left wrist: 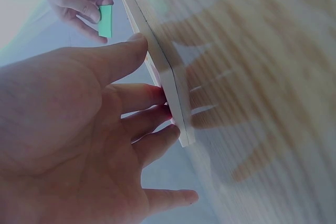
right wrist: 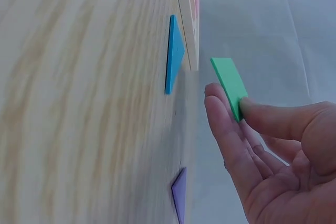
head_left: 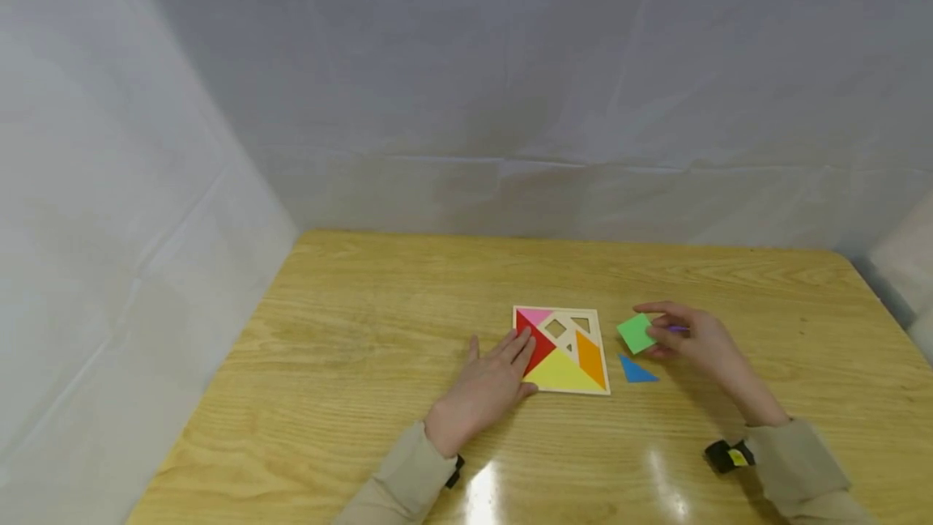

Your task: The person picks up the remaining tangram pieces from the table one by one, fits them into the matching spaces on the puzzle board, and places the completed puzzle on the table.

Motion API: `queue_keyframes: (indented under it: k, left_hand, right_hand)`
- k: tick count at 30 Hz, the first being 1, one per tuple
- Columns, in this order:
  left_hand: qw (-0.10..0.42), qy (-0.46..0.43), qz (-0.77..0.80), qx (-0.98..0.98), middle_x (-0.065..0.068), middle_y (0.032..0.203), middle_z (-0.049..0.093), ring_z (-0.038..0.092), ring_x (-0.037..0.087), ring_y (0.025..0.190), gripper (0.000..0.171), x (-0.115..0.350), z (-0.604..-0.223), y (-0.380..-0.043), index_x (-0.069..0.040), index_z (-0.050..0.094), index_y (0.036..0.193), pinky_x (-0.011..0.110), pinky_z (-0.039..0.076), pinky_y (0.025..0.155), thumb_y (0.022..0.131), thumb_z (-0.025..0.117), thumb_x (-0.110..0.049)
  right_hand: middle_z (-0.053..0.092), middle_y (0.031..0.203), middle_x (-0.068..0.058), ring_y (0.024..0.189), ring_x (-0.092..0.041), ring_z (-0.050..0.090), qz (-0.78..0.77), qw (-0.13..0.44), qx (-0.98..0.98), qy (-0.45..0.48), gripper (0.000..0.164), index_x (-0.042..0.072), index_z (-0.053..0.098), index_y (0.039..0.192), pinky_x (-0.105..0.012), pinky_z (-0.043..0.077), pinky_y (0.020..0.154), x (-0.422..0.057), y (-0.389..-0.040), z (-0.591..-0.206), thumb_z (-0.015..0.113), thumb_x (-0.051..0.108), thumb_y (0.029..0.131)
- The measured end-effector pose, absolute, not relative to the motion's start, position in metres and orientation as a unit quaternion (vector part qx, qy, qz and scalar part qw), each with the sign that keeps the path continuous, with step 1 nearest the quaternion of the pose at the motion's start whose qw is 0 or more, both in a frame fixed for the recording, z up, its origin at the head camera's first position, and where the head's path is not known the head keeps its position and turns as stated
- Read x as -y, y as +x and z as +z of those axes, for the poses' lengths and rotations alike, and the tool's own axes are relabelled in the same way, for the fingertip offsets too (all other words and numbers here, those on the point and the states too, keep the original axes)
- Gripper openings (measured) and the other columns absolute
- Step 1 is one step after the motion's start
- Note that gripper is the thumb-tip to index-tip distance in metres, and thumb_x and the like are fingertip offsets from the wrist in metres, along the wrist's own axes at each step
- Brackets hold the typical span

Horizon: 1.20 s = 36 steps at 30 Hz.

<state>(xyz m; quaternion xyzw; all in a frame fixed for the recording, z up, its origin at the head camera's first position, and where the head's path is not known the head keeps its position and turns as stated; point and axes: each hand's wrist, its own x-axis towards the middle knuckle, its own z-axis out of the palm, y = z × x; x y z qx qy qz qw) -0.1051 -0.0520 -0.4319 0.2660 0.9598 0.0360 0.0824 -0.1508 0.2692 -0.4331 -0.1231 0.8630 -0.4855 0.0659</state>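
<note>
Beside a puzzle board (head_left: 564, 339) on a wooden table (head_left: 364, 330), the right hand (head_left: 703, 347) pinches a green square (head_left: 635, 334).
From the head, the left hand (head_left: 487, 383) rests with fingers stretched out on the board at nine o'clock, partly over a red triangle (head_left: 541, 349); a pink piece (head_left: 534, 315) sits at eleven, a yellow triangle (head_left: 564, 373) at six, an orange piece (head_left: 590, 360) between three and four; the square is off the board at three, with a blue triangle (head_left: 637, 371) at its six o'clock and a purple piece (head_left: 679, 328), partly covered, at its three. From the left wrist, the left thumb lies at the board's edge, the little finger apart from it. From the right wrist, the square is raised between thumb and fingers, the blue triangle at its ten o'clock, the purple piece at its seven.
</note>
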Motion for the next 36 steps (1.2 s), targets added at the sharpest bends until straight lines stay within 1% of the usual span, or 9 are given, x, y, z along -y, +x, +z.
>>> queue_keyframes:
  k: [3,8,15,17,22,26,32,36]
  left_hand:
    - [0.083,0.266,0.036,-0.960,0.003,0.165,0.030,0.029,0.019,0.152,0.063,0.052,-0.432,-0.105,-0.010,0.039,0.157,0.064,0.026,0.117,0.105,0.052,-0.042]
    - [0.081,0.268,0.032,-0.960,0.003,0.165,0.030,0.029,0.020,0.152,0.063,0.052,-0.433,-0.105,-0.010,0.038,0.157,0.063,0.027,0.117,0.105,0.051,-0.043]
    - [0.075,0.267,0.026,-0.960,0.003,0.165,0.032,0.031,0.019,0.151,0.062,0.051,-0.434,-0.104,-0.010,0.040,0.156,0.063,0.028,0.116,0.104,0.052,-0.042]
    - [0.076,0.267,0.024,-0.960,0.002,0.165,0.032,0.031,0.019,0.151,0.062,0.051,-0.433,-0.105,-0.010,0.040,0.157,0.063,0.028,0.116,0.104,0.052,-0.042]
    - [0.080,0.265,0.024,-0.961,0.002,0.165,0.031,0.031,0.019,0.151,0.063,0.049,-0.434,-0.105,-0.011,0.039,0.157,0.063,0.028,0.116,0.104,0.052,-0.043]
    - [0.079,0.264,0.028,-0.961,0.002,0.165,0.032,0.031,0.019,0.151,0.063,0.049,-0.433,-0.105,-0.011,0.040,0.156,0.063,0.028,0.116,0.104,0.053,-0.043]
    - [0.079,0.263,0.031,-0.961,0.002,0.164,0.033,0.031,0.019,0.151,0.062,0.048,-0.433,-0.105,-0.010,0.041,0.156,0.062,0.029,0.116,0.104,0.054,-0.042]
    - [0.076,0.264,0.025,-0.961,0.002,0.164,0.033,0.031,0.018,0.151,0.062,0.048,-0.434,-0.105,-0.010,0.041,0.156,0.062,0.029,0.116,0.104,0.053,-0.043]
  right_hand:
    - [0.065,0.107,-0.027,0.078,-0.020,0.074,-0.494,0.075,-0.857,-0.126,0.041,-0.008,0.056,0.137,-0.032,0.062,0.070,-0.264,-0.152,-0.434,0.063,-0.004,0.097]
    - [0.064,0.109,-0.027,0.080,-0.025,0.074,-0.498,0.085,-0.853,-0.128,0.044,-0.008,0.054,0.139,-0.033,0.062,0.070,-0.250,-0.156,-0.432,0.062,-0.007,0.096]
    - [0.064,0.107,-0.025,0.082,-0.029,0.073,-0.515,0.101,-0.841,-0.132,0.039,-0.009,0.055,0.134,-0.034,0.062,0.070,-0.229,-0.164,-0.433,0.062,-0.007,0.096]
    - [0.064,0.107,-0.025,0.082,-0.030,0.073,-0.515,0.103,-0.841,-0.130,0.038,-0.008,0.057,0.134,-0.034,0.062,0.070,-0.225,-0.166,-0.434,0.063,-0.006,0.096]
    - [0.065,0.109,-0.021,0.082,-0.027,0.073,-0.509,0.111,-0.847,-0.108,0.037,-0.001,0.060,0.134,-0.034,0.062,0.070,-0.213,-0.167,-0.437,0.064,-0.001,0.097]
    - [0.064,0.110,-0.020,0.084,-0.025,0.072,-0.501,0.108,-0.852,-0.105,0.036,0.000,0.062,0.133,-0.033,0.062,0.070,-0.207,-0.168,-0.440,0.064,-0.002,0.097]
    - [0.066,0.110,-0.021,0.083,-0.024,0.072,-0.490,0.098,-0.856,-0.129,0.036,-0.001,0.063,0.132,-0.030,0.061,0.069,-0.202,-0.172,-0.443,0.066,-0.001,0.096]
    - [0.068,0.113,-0.018,0.085,-0.022,0.072,-0.444,0.087,-0.880,-0.145,0.038,0.004,0.065,0.133,-0.030,0.058,0.069,-0.197,-0.175,-0.442,0.069,0.004,0.095]
